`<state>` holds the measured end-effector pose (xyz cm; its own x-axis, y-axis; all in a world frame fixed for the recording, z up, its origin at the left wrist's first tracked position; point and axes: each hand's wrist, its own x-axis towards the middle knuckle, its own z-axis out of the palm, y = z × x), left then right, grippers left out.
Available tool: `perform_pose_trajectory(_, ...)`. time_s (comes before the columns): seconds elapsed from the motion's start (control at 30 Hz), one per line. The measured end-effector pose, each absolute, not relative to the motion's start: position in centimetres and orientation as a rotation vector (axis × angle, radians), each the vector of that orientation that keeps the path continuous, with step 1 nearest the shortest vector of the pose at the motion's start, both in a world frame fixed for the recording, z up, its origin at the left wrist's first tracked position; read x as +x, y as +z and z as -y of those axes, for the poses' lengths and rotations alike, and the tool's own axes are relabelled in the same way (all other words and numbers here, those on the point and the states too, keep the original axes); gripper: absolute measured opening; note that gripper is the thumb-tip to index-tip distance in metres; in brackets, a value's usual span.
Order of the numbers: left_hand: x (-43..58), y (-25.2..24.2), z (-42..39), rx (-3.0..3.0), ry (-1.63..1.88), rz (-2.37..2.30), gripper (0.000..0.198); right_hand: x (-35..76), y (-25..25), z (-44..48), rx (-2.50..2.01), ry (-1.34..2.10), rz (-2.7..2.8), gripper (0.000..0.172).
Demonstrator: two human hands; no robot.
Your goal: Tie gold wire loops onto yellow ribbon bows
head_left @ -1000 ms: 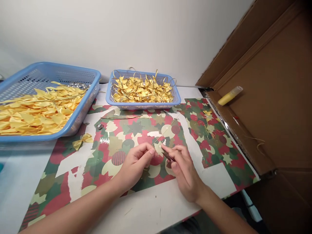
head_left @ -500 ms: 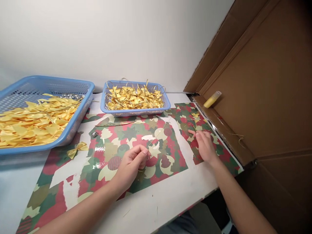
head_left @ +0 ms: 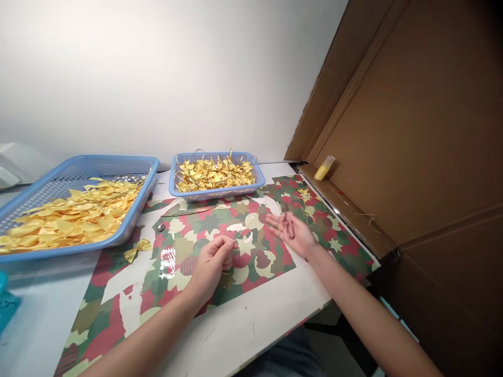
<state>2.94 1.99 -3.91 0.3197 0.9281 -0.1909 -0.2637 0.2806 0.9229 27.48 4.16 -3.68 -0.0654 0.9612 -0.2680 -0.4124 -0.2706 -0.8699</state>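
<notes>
My left hand point(head_left: 214, 262) is closed over the patterned sheet, pinching a thin cord point(head_left: 249, 224) between thumb and fingers. The cord slants up and right from the fingertips. My right hand point(head_left: 295, 234) is turned palm up with its fingers spread, and a small pair of scissors point(head_left: 290, 228) with reddish handles rests in it. Their short dark blades point away from me and look blurred. A loose yellow ribbon bow point(head_left: 137, 250) lies left of my left hand, and a small silvery bell-like piece point(head_left: 161, 228) sits farther back.
A large blue basket point(head_left: 151, 191) of yellow bows stands at left, a smaller blue basket point(head_left: 220, 195) of corded bows behind my hands. Gold cords point(head_left: 188, 212) lie before it. A yellow-filled tube point(head_left: 324, 168) leans by the cardboard wall point(head_left: 393, 131) at right. A teal object point(head_left: 7, 301) shows at far left.
My right hand has come left from the right-hand part of the sheet and turned palm up, with the scissors now showing in it. The left hand keeps its pinch; the view has shifted slightly.
</notes>
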Motion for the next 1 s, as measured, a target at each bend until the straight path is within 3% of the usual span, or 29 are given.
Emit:
perform_pose_trajectory(0.2,2.9,-3.9,-2.1,0.948,0.974,-0.868,0.039,33.3,-2.8,-6.4,-1.100,1.233,0.712,0.034)
perform_pose_trajectory(0.43,3.0,-4.1,-2.2,0.957,0.990,-0.860,0.045,28.9,-4.2,-1.3,-1.052,1.588,0.900,0.037)
perform_pose_trajectory(0.67,3.0,-4.1,-2.4,0.959,0.998,-0.864,0.045,32.6,-2.4,-2.7,-1.032,1.399,0.972,0.044)
perform_pose_trajectory(0.9,3.1,-3.8,-2.4,0.934,1.006,-0.850,0.044,34.3,-1.7,2.8,-1.192,1.846,1.330,0.042)
perform_pose_trajectory(1.0,3.2,-3.7,-2.3,0.928,1.019,-0.847,0.044,34.9,-2.4,1.1,-1.327,1.687,1.393,0.045)
